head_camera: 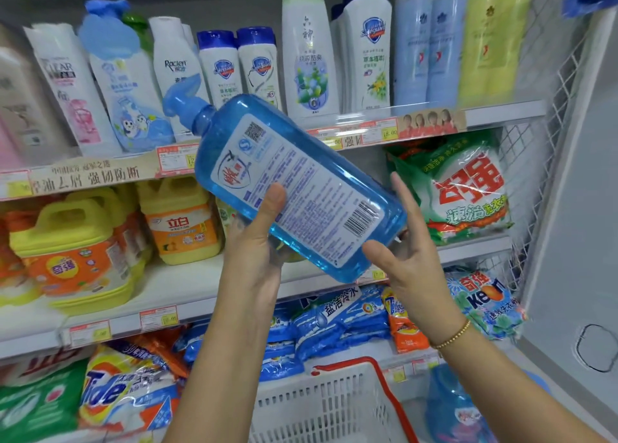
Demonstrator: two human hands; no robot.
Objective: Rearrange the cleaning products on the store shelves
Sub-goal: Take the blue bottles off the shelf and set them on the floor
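Left hand [257, 242] wrapped around blue bottle [301, 188]; right hand [408, 252] open, cupping its base. Stand upright beside yellow jugs [182, 220].

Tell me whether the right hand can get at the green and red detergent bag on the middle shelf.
Probably yes: the right hand is open beside the blue bottle, which the left hand grips, and nothing lies between it and the detergent bag.

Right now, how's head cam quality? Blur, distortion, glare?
Head view: the blue pump bottle and both hands are sharp, its back label mostly readable; shelf edges bow from wide-angle distortion; products at far left smear soft; light is even, with mild glare on the green detergent bag.
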